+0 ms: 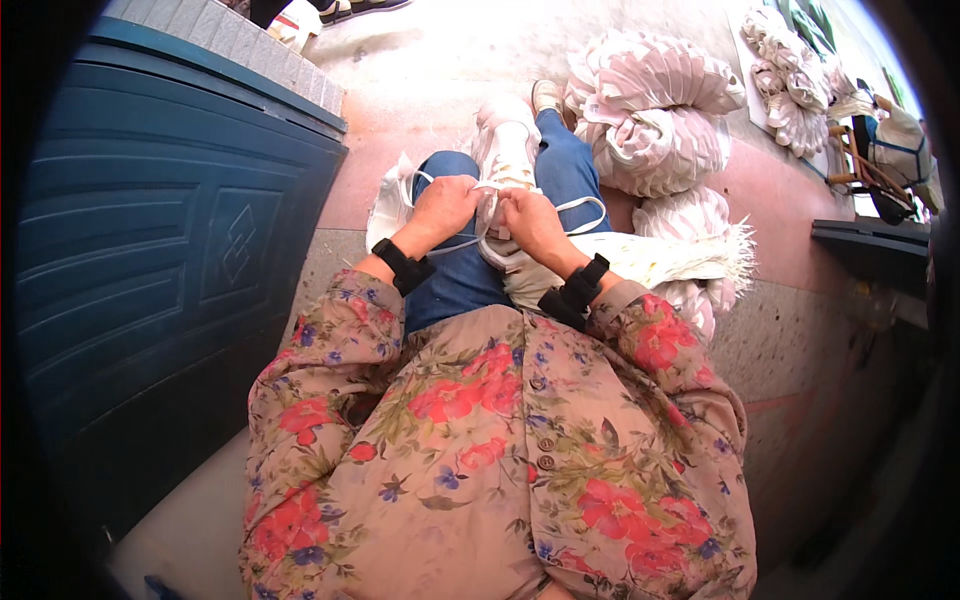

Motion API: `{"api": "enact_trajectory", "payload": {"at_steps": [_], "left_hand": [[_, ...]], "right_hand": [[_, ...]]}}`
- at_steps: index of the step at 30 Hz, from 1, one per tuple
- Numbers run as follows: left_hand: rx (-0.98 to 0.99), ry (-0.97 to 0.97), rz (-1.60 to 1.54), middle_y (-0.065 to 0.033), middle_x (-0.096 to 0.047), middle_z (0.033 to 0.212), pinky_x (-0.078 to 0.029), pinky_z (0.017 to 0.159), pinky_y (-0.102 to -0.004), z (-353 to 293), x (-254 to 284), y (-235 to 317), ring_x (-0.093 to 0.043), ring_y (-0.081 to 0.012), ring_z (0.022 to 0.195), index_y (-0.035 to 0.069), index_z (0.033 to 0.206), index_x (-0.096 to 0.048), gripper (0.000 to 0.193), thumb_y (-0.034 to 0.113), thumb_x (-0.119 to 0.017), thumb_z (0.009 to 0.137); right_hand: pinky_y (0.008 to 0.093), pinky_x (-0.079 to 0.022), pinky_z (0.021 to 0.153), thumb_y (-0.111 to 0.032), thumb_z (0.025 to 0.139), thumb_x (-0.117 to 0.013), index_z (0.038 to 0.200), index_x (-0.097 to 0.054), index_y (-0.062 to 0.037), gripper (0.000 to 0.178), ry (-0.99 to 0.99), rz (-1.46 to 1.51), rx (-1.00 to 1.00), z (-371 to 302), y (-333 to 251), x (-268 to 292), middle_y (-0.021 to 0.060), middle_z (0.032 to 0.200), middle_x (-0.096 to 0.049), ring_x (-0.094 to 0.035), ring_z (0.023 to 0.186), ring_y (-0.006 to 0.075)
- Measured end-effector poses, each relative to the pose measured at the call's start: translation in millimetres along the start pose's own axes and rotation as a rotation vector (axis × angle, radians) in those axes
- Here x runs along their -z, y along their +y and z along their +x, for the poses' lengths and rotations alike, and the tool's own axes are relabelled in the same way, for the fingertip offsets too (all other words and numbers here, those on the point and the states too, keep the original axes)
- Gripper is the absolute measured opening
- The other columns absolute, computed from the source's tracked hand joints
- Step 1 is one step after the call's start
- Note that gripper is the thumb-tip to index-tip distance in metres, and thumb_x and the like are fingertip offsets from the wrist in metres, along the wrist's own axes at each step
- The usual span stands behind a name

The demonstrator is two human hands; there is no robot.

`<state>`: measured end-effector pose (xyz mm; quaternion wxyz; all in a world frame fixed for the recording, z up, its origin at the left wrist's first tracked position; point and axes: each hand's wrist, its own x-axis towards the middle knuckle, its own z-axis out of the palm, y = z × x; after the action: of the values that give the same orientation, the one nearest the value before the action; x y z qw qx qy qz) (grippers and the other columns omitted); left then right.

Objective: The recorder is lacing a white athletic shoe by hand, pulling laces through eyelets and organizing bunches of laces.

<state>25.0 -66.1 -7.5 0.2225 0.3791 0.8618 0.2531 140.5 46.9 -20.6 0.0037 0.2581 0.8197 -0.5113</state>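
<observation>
Between my knees lies a white shoe upper (506,140), its toe pointing away from me. A white shoelace (590,203) runs through it, with loose loops out to both sides. My left hand (447,207) is closed at the upper's left edge, pinching the lace. Just to its right, my right hand (535,222) has thumb and fingers pressed together on the lace too. The fingertips nearly meet, and the exact grip is partly hidden. Across my right thigh rests a thick bundle of white laces (690,257) with frayed-looking ends.
Coiled stacks of white uppers (650,75) stand on the floor beyond my right knee, with more piles (790,80) at the far right. A blue panelled door (190,200) rises close on my left. A dark ledge (870,250) and a loaded wooden-framed chair (855,165) are at the right.
</observation>
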Motion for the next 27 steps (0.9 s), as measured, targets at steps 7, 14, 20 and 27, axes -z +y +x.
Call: {"api": "enact_trajectory", "payload": {"at_steps": [7, 14, 20, 27], "left_hand": [[0.023, -0.008, 0.062, -0.0226, -0.056, 0.071, -0.043, 0.06, -0.0417, 2, -7, 8, -0.056, -0.0371, 0.069, 0.001, 0.075, -0.06, 0.026, 0.024, -0.052, 0.079], [0.071, 0.218, -0.084, -0.024, -0.058, 0.074, -0.044, 0.066, -0.0463, 11, -7, 0, -0.056, -0.0394, 0.074, 0.001, 0.082, -0.056, 0.018, 0.013, -0.045, 0.078], [0.188, 0.368, -0.159, -0.0232, -0.058, 0.072, -0.045, 0.065, -0.0456, 7, 9, -4, -0.057, -0.0393, 0.072, 0.001, 0.08, -0.056, 0.016, 0.012, -0.046, 0.077], [0.073, 0.145, -0.112, -0.0192, -0.06, 0.08, -0.046, 0.069, -0.0383, 5, 3, 9, -0.058, -0.0324, 0.078, 0.001, 0.081, -0.059, 0.018, 0.016, -0.053, 0.074]], "right_hand": [[0.0438, -0.047, 0.064, -0.015, 0.078, -0.048, 0.087, -0.057, -0.0029, 0.018, 0.103, -0.24, 0.138, 1, -8, -10, 0.0205, 0.073, -0.059, -0.059, 0.072, 0.0361], [0.0414, -0.048, 0.053, -0.014, 0.077, -0.047, 0.079, -0.053, 0.0007, 0.015, -0.083, -0.55, 0.312, 6, -10, 3, 0.0187, 0.068, -0.059, -0.06, 0.061, 0.0322], [0.0186, -0.031, 0.047, -0.024, 0.086, -0.049, 0.077, -0.051, -0.0104, 0.017, -0.253, 0.908, -0.118, -29, -90, 122, -0.0063, 0.058, -0.038, -0.038, 0.052, 0.004], [0.0229, -0.028, 0.055, -0.017, 0.091, -0.032, 0.074, -0.043, -0.0097, 0.022, -0.211, 1.386, 0.487, -49, -144, 197, -0.0089, 0.047, -0.02, -0.016, 0.038, 0.0036]]}}
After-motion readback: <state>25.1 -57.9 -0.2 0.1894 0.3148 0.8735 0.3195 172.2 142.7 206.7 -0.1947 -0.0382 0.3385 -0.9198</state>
